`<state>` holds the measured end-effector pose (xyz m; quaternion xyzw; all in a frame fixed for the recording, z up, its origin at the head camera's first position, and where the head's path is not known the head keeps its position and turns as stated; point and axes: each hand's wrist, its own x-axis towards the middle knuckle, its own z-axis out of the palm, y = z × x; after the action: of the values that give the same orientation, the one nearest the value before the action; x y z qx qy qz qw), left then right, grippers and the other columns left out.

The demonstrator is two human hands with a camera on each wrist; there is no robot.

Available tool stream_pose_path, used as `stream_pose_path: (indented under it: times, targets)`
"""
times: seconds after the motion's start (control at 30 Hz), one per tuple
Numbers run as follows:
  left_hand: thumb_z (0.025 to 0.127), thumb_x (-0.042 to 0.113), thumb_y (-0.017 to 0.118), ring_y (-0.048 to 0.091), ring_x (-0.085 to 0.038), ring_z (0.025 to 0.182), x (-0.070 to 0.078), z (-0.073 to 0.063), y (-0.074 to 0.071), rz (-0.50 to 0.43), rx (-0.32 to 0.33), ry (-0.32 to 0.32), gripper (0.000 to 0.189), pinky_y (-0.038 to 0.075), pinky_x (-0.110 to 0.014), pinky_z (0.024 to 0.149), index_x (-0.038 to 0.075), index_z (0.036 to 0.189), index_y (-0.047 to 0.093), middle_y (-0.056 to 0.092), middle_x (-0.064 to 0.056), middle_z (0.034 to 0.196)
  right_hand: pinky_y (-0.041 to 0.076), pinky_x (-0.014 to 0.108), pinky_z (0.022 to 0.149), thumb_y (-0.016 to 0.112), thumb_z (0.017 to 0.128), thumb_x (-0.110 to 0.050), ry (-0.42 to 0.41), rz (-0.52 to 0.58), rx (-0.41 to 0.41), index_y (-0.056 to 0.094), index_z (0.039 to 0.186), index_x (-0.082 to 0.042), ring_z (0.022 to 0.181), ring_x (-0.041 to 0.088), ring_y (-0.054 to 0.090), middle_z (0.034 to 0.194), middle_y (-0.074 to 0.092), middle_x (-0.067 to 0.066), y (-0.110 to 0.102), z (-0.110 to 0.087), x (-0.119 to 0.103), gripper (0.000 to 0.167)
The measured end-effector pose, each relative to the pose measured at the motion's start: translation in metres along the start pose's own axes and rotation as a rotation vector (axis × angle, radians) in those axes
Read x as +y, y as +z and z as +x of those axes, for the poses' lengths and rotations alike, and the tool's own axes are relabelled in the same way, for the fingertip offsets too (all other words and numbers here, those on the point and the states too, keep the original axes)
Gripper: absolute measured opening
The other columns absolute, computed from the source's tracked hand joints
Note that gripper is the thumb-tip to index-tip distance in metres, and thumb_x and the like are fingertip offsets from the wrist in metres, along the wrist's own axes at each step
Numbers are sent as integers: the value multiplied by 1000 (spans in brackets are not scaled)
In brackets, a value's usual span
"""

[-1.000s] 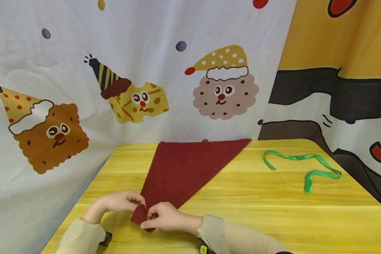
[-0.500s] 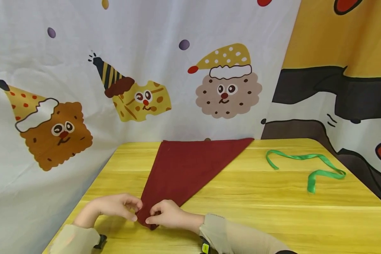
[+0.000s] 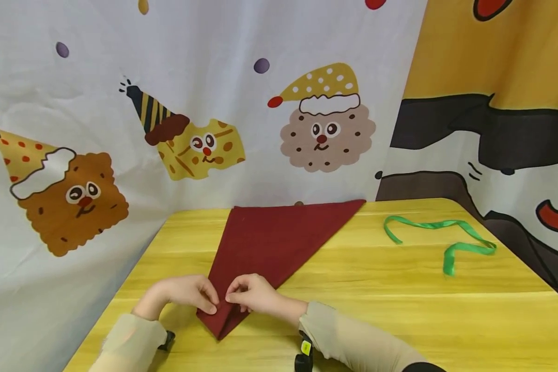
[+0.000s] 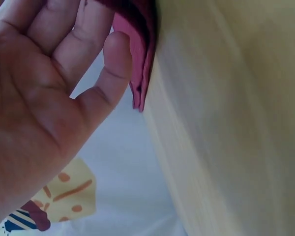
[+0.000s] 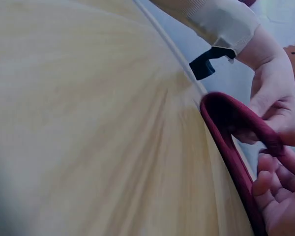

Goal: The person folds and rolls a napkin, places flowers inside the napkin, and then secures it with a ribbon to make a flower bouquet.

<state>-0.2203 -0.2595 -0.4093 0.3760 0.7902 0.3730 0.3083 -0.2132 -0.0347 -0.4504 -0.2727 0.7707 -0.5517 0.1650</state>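
At the lower centre of the frame, a dark red, flat-folded fabric cloth [image 3: 269, 243] runs up a yellow wood-grain table [image 3: 367, 294], its near end turned back. The right hand [image 3: 262, 299] pinches the raised edge; the left hand [image 3: 186, 291] seems to pinch it too. I'd judge the cloth light, soft, hardly slippery and best held by that edge, both layers together.

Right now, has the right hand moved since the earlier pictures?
Yes: the right hand has moved forward, nearer to the far edge of the table.
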Motion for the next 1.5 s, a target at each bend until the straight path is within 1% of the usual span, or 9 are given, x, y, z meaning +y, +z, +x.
stream_pose_path:
  times: [0.17,0.27,0.5,0.67,0.8,1.0,1.23,1.37,1.5]
  targets:
    - [85,7,71,40,1,54,0,3,3,-59,-17,-96,10,35,-17,54,-3,87,69,54,10,64,45,19,47,76,82,-9,-33,-152,-82,71,76,-13,48,6,55,59,60,-7,-3,2,0,8]
    - [83,5,72,43,0,54,0,4,3,-89,-29,-136,15,35,-18,53,-6,88,63,54,9,64,46,17,51,78,79,-8,-76,-246,-127,71,77,-14,53,0,55,63,61,-12,-2,5,0,9]
    - [81,-4,69,40,-1,53,1,2,1,-119,-101,-134,17,35,-18,54,-11,87,54,48,9,63,44,12,58,78,79,-12,-188,-411,-169,70,79,-18,61,-9,53,66,58,-21,-1,7,2,10]
    - [81,-6,67,42,1,56,3,1,-2,-95,-140,-128,9,36,-16,55,-9,89,64,55,8,67,42,10,57,77,80,-12,-240,-480,-179,73,79,-20,59,-9,50,65,56,-22,-2,4,2,9]
    - [81,-6,67,41,1,58,4,-2,-4,-68,-127,-145,11,37,-15,56,-6,90,73,65,4,72,38,8,57,76,81,-14,-285,-565,-181,76,79,-20,60,-9,45,66,51,-21,-2,2,3,7]
    - [79,-4,69,41,0,60,5,-5,-2,-32,-94,-192,12,37,-16,57,-2,88,77,72,-5,79,39,8,54,76,82,-14,-252,-556,-201,77,80,-20,56,-12,45,64,55,-25,-2,0,4,6]
    - [78,-1,71,40,0,58,3,-2,0,-46,-78,-206,9,34,-16,55,-2,86,77,72,-5,75,40,8,54,76,81,-14,-249,-565,-223,75,77,-19,55,-12,46,62,55,-23,-4,1,5,7]
    - [78,-3,71,45,0,59,2,-1,-1,-65,-79,-213,9,37,-16,55,-4,86,76,71,-5,74,41,8,57,76,80,-13,-249,-580,-240,74,77,-19,58,-12,48,63,55,-24,-6,4,6,7]
    - [77,-2,72,46,1,57,1,-1,0,-79,-88,-221,9,36,-15,53,-4,86,75,69,0,71,42,8,57,76,81,-13,-232,-571,-254,74,77,-18,59,-12,49,63,55,-24,-6,6,8,7]
